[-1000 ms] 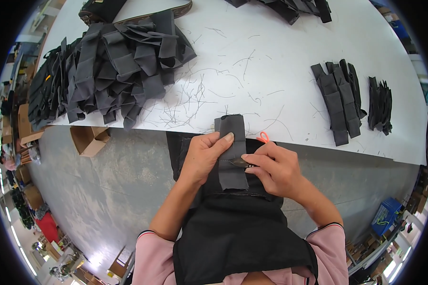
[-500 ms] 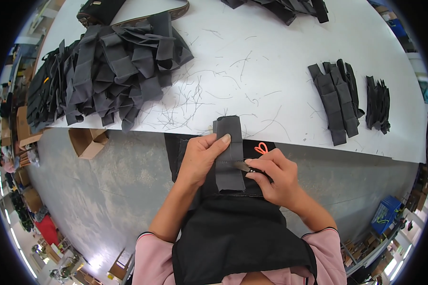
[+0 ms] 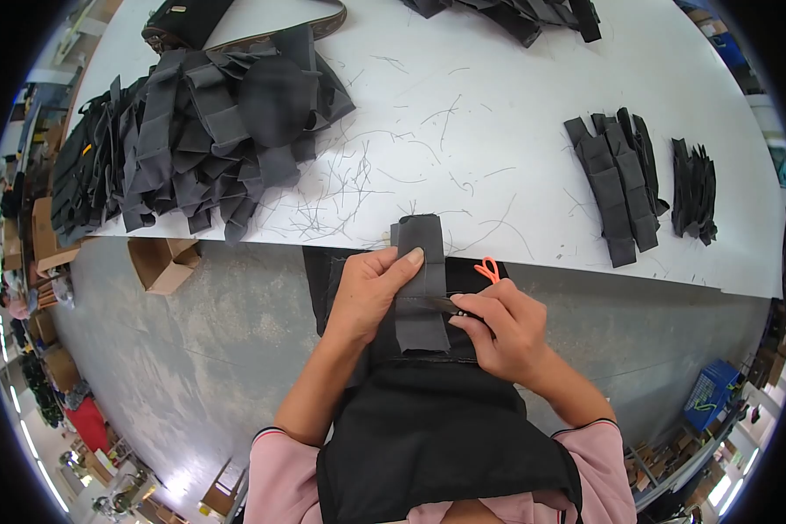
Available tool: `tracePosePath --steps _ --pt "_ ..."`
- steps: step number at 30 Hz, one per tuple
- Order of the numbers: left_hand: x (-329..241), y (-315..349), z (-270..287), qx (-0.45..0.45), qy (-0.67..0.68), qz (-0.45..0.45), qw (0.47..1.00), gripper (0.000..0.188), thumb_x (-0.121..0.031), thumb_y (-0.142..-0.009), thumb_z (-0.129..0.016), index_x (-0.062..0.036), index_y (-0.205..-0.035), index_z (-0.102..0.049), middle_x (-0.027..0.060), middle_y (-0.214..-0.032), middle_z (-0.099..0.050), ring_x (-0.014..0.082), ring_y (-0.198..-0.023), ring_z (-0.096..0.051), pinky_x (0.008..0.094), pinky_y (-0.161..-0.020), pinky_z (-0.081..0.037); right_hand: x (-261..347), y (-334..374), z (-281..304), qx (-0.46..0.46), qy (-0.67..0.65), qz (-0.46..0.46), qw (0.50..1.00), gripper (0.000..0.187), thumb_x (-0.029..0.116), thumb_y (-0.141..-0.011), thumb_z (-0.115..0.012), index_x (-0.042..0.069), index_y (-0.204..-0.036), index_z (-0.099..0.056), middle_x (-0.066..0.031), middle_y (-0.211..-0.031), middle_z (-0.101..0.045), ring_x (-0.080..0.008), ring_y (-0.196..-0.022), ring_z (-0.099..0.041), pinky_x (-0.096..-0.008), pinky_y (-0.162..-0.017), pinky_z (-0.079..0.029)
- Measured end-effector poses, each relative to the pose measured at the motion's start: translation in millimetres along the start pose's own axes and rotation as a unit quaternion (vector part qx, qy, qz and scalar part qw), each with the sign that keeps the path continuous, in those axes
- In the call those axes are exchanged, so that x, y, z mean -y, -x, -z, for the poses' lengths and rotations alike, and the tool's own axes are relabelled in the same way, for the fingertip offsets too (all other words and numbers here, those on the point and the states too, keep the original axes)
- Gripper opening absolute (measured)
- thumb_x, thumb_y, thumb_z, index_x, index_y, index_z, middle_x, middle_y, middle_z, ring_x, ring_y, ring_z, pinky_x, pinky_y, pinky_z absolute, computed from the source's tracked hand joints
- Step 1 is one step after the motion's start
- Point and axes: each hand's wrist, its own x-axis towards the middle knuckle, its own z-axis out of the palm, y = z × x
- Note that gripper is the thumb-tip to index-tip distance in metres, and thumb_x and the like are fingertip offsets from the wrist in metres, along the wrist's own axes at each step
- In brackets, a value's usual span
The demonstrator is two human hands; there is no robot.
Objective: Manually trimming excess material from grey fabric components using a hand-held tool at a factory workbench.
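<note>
Right at the near edge of the white table (image 3: 533, 113), a grey folded fabric strip (image 3: 421, 279) is held upright over the lap, its top end resting on the tabletop and its lower end hanging over a black apron (image 3: 437, 437). A slip looks like the main risk: the small thread snips (image 3: 463, 301), with their orange loop handle (image 3: 487, 269), point at the strip's edge just beside the other hand's fingertips, so a careless closing of the blades could nick a finger or cut into the cloth itself rather than a loose thread; the strip could also slide down off the table edge if the press on it eases. The left hand (image 3: 368, 293) lies flat on the strip, fingers together and stretched along it, thumb tucked behind, pinning it. The right hand (image 3: 502, 327) is curled closed around the snips, its fingers bunched tight against the strip's right edge. Loose thread ends (image 3: 349, 188) litter the table, with a large heap of grey pieces (image 3: 192, 140) to the left and a smaller stack of dark pieces (image 3: 620, 183) well apart on the right
</note>
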Motion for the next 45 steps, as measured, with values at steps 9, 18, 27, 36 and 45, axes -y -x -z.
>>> tracePosePath --steps 9,18,27,36,45 --pt "2 -1 0 0.003 -0.014 -0.006 1.0 0.021 -0.016 -0.091 -0.059 0.0026 -0.085 -0.067 -0.0002 -0.077 -0.065 0.0018 -0.066 -0.052 0.018 -0.059 -0.043 4 -5 0 0.027 0.018 0.01 0.999 0.028 0.002 -0.066 -0.074 0.004 -0.092 -0.063 -0.0063 -0.073 -0.056 -0.0202 -0.057 -0.054 -0.0293 -0.049 -0.044" --pt "19 -25 8 -0.005 0.181 0.072 0.981 0.025 -0.023 -0.092 -0.057 0.0008 -0.1 -0.062 0.0055 -0.089 -0.065 0.0105 -0.074 -0.06 0.025 -0.066 -0.048 1 3 -6 -0.06 -0.312 -0.252 0.914 0.044 0.002 -0.07 -0.075 0.005 -0.109 -0.055 0.004 -0.071 -0.037 -0.006 -0.062 -0.037 -0.0201 -0.057 -0.034" --pt "3 -11 -9 0.014 0.069 -0.012 0.997 0.026 -0.022 -0.094 -0.055 0.0015 -0.103 -0.062 0.0045 -0.091 -0.066 0.0085 -0.078 -0.061 0.0223 -0.071 -0.048 -9 0 -8 -0.05 -0.327 -0.299 0.895 0.029 0.001 -0.081 -0.067 0.002 -0.106 -0.054 0.0037 -0.065 -0.041 -0.0034 -0.059 -0.04 -0.0181 -0.055 -0.035" --pt "4 -10 -11 0.015 0.041 -0.05 0.998 0.025 -0.02 -0.093 -0.057 0.0016 -0.104 -0.063 0.0037 -0.09 -0.066 0.0067 -0.077 -0.059 0.0216 -0.069 -0.048 -14 -11 -2 -0.031 -0.335 -0.193 0.922 0.01 0.003 -0.083 -0.061 0.0 -0.076 -0.055 -0.0014 -0.063 -0.046 -0.0104 -0.053 -0.041 -0.0239 -0.052 -0.034" --pt "1 -11 -8 -0.014 0.041 -0.036 0.998 0.024 -0.019 -0.093 -0.056 0.0023 -0.1 -0.064 0.0037 -0.086 -0.066 0.0066 -0.073 -0.059 0.0214 -0.066 -0.048 -16 6 5 -0.015 -0.223 -0.228 0.948 0.011 -0.005 -0.075 -0.064 0.002 -0.082 -0.06 -0.0032 -0.068 -0.051 -0.0094 -0.056 -0.047 -0.0221 -0.049 -0.036"
